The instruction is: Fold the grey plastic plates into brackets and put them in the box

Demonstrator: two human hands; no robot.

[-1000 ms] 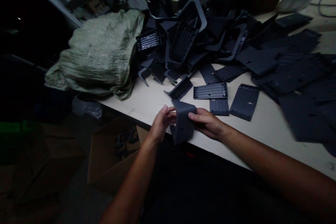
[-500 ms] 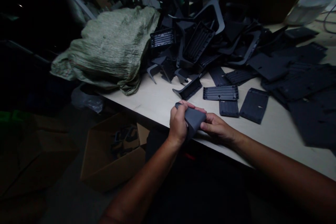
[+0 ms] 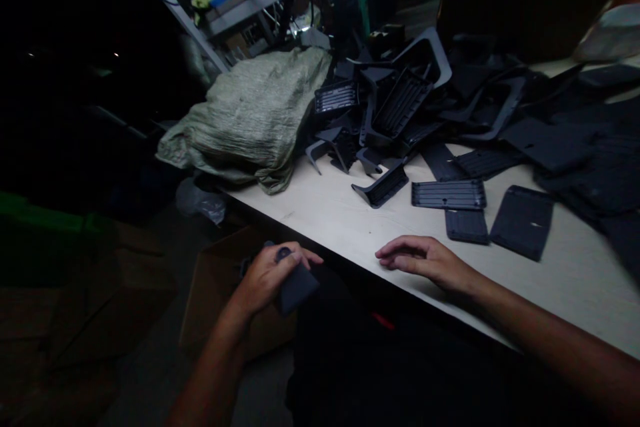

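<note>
While the left hand (image 3: 270, 277) grips a dark moulded plastic part (image 3: 299, 288) off the table (image 3: 330, 213) edge, above a cardboard box (image 3: 210, 300), the right hand (image 3: 425, 261) lies open and empty on the tabletop, apparently as a brace.

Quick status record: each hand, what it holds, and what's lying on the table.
Left: left hand grips a dark plastic part, off the table edge, above a cardboard box
Right: right hand empty, palm down at the near edge of the table; contact unclear
Table top: pile of parts, ribbed plates, green sack
</note>
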